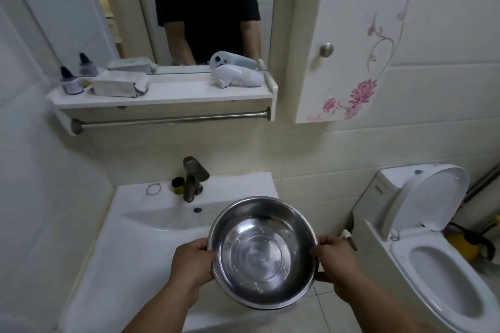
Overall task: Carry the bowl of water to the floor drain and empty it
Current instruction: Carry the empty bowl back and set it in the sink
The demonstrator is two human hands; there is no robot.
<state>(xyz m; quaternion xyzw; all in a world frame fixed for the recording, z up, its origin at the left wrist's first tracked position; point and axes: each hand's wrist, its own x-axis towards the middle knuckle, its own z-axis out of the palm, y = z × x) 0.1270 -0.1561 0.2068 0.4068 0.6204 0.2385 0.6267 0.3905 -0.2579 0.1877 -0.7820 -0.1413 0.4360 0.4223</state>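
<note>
A round stainless steel bowl (262, 251) with clear water in it hangs in the air over the right front corner of the white washbasin (140, 240). My left hand (189, 265) grips its left rim, thumb over the edge. On the opposite rim sits my right hand (334, 259), holding it the same way. The bowl looks roughly level. No floor drain shows in this view.
A toilet (433, 265) with its lid up stands at the right. Faucet (192, 178) and a small dark jar (178, 185) sit at the basin's back. Above are a shelf (173, 94) with bottles, a towel bar, a mirror and a wall cabinet (351, 35). Tiled floor (324, 316) shows below the bowl.
</note>
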